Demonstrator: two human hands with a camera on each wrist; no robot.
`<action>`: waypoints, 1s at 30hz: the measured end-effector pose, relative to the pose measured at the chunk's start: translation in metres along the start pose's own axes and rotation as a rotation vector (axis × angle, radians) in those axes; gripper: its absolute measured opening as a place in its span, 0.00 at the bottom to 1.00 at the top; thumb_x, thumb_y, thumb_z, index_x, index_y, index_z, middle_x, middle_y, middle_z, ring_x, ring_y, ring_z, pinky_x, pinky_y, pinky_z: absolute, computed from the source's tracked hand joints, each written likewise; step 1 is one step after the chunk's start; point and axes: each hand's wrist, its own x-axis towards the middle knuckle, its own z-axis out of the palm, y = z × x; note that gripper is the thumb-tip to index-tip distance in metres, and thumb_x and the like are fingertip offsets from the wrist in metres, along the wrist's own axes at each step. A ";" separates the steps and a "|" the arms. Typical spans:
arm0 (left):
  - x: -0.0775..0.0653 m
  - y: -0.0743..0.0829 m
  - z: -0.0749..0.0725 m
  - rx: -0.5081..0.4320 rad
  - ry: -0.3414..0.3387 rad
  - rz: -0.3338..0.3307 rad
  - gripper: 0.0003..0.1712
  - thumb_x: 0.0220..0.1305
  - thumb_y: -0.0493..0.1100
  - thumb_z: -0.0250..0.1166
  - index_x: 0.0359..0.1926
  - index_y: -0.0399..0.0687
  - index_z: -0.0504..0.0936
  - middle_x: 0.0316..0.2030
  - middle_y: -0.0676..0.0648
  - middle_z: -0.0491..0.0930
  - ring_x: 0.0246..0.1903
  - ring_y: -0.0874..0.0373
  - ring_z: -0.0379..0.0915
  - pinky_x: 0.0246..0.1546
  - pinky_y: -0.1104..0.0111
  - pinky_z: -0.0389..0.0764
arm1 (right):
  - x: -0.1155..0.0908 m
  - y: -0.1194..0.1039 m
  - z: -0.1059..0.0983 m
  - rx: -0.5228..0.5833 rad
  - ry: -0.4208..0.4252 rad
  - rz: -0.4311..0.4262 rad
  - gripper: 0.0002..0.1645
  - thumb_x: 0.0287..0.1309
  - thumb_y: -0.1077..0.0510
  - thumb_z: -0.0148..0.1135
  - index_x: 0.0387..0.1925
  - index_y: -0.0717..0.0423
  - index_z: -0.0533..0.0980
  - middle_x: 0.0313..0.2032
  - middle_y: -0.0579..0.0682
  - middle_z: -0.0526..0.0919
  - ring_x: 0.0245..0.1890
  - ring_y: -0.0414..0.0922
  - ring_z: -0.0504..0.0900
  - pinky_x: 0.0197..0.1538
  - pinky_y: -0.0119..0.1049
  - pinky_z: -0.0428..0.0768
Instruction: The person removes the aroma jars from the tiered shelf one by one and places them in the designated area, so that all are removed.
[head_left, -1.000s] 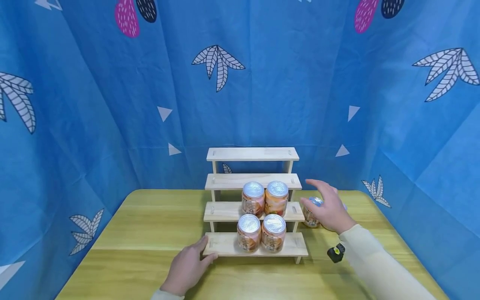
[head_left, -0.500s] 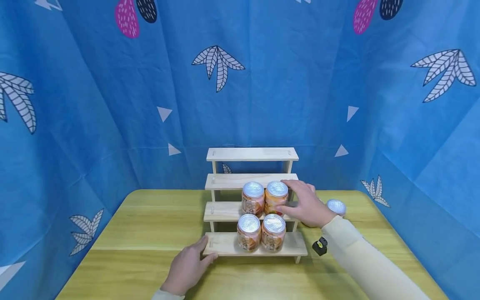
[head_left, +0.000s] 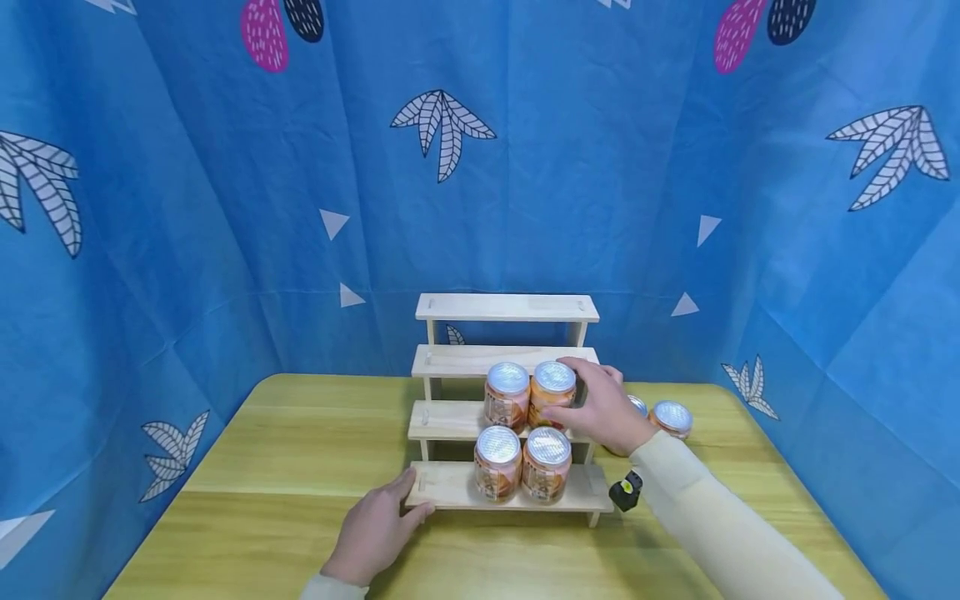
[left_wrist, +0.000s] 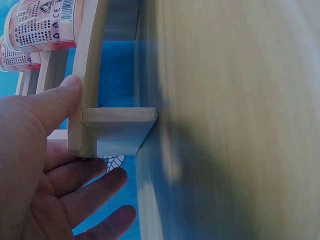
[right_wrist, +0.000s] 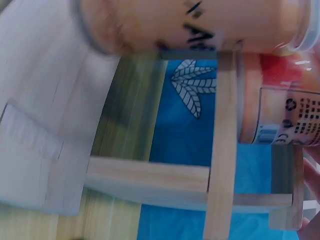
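Observation:
A light wooden stepped shelf (head_left: pixel 504 307) stands on the table, seen in the head view. My left hand (head_left: pixel 372 527) pinches the left end of its lowest step, thumb on top and index finger beneath, as the left wrist view shows. My right hand (head_left: pixel 604 408) reaches round an orange can with a silver lid (head_left: pixel 544 397) on the second step, thumb in front and index finger by the lid's far side. To its left, touching or nearly so, stands a pinkish can (head_left: pixel 506 402). Two more cans, a left one (head_left: pixel 497 473) and a right one (head_left: pixel 545 473), stand on the lowest step.
Behind my right forearm, a can (head_left: pixel 672 419) stands on the yellow wooden table (head_left: pixel 300 450), with another can (head_left: pixel 637 404) mostly hidden beside it. A blue patterned cloth (head_left: pixel 570 208) hangs round the back and sides. A small black device (head_left: pixel 626 492) sits at my right wrist.
My right hand has moved left from over the cans on the table to the orange can on the second step and closed round it. My left hand has kept its hold.

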 end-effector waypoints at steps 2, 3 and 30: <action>0.000 0.000 0.000 -0.001 0.004 0.000 0.41 0.62 0.58 0.71 0.66 0.36 0.74 0.63 0.37 0.76 0.53 0.37 0.80 0.49 0.47 0.84 | 0.001 -0.001 0.000 0.026 0.008 0.012 0.47 0.48 0.39 0.79 0.66 0.49 0.70 0.55 0.48 0.82 0.58 0.53 0.73 0.66 0.58 0.53; 0.000 0.000 0.000 -0.002 0.005 0.001 0.41 0.62 0.58 0.71 0.66 0.36 0.74 0.63 0.37 0.76 0.53 0.37 0.80 0.50 0.47 0.83 | 0.002 -0.001 0.000 0.034 0.012 0.019 0.46 0.48 0.40 0.80 0.65 0.49 0.71 0.55 0.47 0.82 0.58 0.53 0.73 0.65 0.58 0.54; -0.002 -0.001 -0.001 -0.008 -0.002 0.013 0.41 0.62 0.57 0.71 0.66 0.35 0.74 0.63 0.36 0.76 0.54 0.37 0.80 0.50 0.48 0.84 | -0.007 -0.003 -0.009 0.120 0.028 0.151 0.50 0.48 0.40 0.80 0.67 0.51 0.66 0.55 0.50 0.80 0.55 0.52 0.79 0.55 0.53 0.82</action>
